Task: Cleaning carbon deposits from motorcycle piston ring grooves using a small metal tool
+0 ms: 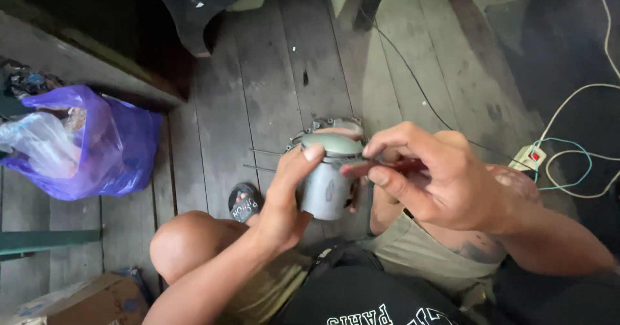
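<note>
My left hand (287, 192) grips a grey cylindrical metal part (326, 189) with a rounded greenish top, thumb pressed on its upper rim. My right hand (429, 173) pinches a thin reddish tool (394, 167) between thumb and fingers, its tip against the part's upper edge. Both hands are above my lap, between my bent knees. Just behind the part, a metal housing (339, 126) with lugs lies on the floor, partly hidden.
Dark wooden floorboards (271, 79) run ahead. A purple plastic bag (97, 147) sits at left, a cardboard box (84, 302) at lower left. A power strip (528, 157) with white and teal cables lies at right. A sandal (244, 202) is under my knee.
</note>
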